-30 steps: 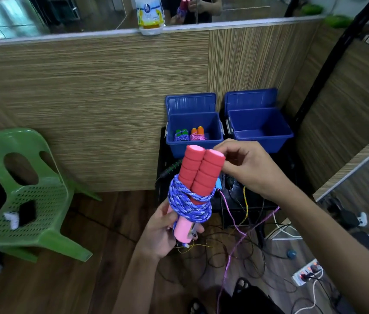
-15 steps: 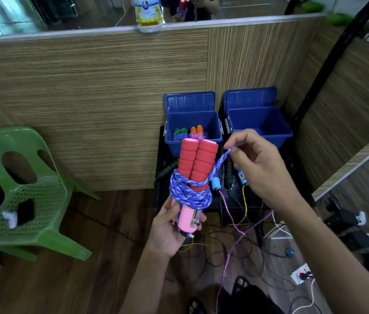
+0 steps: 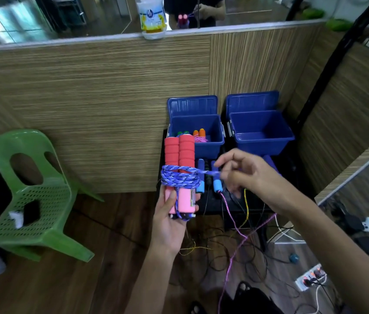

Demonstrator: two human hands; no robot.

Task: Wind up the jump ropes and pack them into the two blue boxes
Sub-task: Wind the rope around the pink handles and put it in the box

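Two open blue plastic boxes stand side by side, the left box [image 3: 196,132] already holding wound ropes and the right box [image 3: 261,132] showing none. Just in front of the left box, the left hand [image 3: 172,220] grips the paired red-and-pink foam handles [image 3: 180,175] upright. The right hand [image 3: 247,173] pinches the blue braided rope's [image 3: 180,180] free end beside the coil; winding looks nearly finished, so next that end likely needs tucking before boxing.

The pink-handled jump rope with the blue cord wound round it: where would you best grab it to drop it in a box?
Probably by the red foam grips, from above. They stand upright, side by side, clear above the blue cord. The left hand grips the pink lower ends, and the right hand pinches the cord's loose end.
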